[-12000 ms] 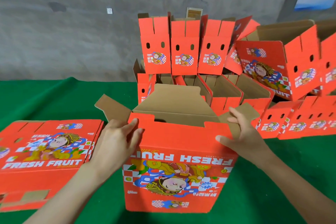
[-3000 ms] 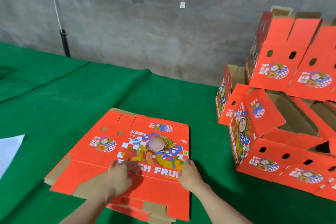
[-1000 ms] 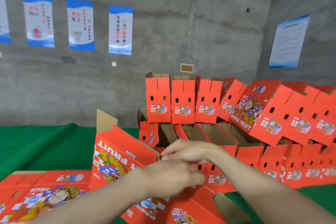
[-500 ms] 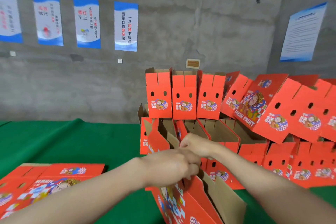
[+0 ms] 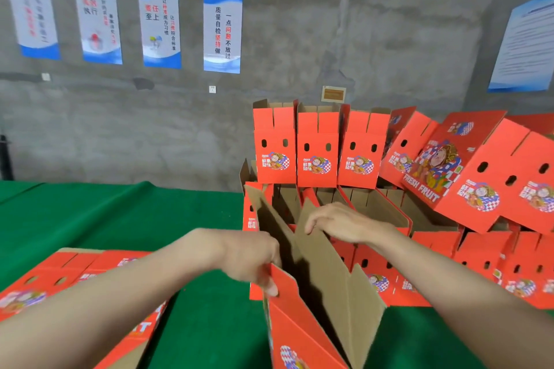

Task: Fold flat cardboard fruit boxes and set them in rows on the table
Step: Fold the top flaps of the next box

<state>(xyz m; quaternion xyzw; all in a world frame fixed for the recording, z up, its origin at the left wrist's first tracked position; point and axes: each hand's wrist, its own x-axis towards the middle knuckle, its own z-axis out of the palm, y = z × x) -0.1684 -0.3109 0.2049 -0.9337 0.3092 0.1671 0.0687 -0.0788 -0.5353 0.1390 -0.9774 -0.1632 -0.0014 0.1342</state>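
Note:
A half-opened red fruit box (image 5: pixel 302 326) stands in front of me, its brown inside facing right. My left hand (image 5: pixel 251 260) pinches the top edge of its red near panel. My right hand (image 5: pixel 341 223) grips the top of a brown inner panel (image 5: pixel 323 263) farther back. A stack of flat red boxes (image 5: pixel 60 284) lies on the green table at lower left. Several folded boxes (image 5: pixel 317 156) stand in stacked rows at the back right.
The green table cover (image 5: pixel 120 219) stretches left and back to a grey concrete wall with blue and white posters (image 5: pixel 221 30). Tilted folded boxes (image 5: pixel 467 171) lean at the far right above a lower row of boxes (image 5: pixel 479 263).
My hands have drawn apart, spreading the box's panels open. The box now shows its brown inside, and the view has tipped slightly down.

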